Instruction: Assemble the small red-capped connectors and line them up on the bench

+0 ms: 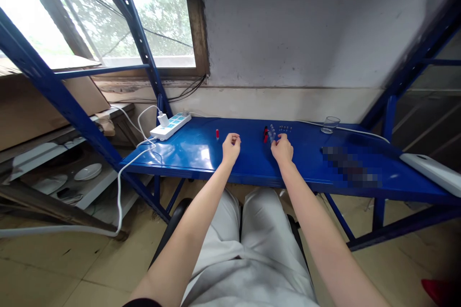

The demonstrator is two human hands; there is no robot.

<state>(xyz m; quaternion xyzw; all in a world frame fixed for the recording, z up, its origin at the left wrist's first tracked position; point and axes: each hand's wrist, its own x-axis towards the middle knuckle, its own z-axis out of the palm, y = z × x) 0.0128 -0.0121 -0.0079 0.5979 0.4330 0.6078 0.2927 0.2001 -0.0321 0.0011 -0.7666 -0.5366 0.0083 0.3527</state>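
Observation:
My left hand [231, 147] is held over the blue table with thumb and fingers curled into a pinch. A hint of red shows at its fingertips, too small to name. To its left a small red tube [217, 134] with a pale lower end stands on the table. My right hand [284, 148] reaches down beside several small clear plastic pieces [271, 133], its fingers drawn together at their near edge; what they grip is hidden. Several red and black small parts [265, 135] sit just left of the clear ones. Behind the right hand lie several tiny metallic pieces [285, 128] in rows.
A white power strip [170, 126] with a plugged-in cable occupies the table's left end. At the right are a clear glass [330, 125], a blurred-out dark object [349, 167] and a white device [432, 172]. Blue rack posts [139, 33] rise at both ends.

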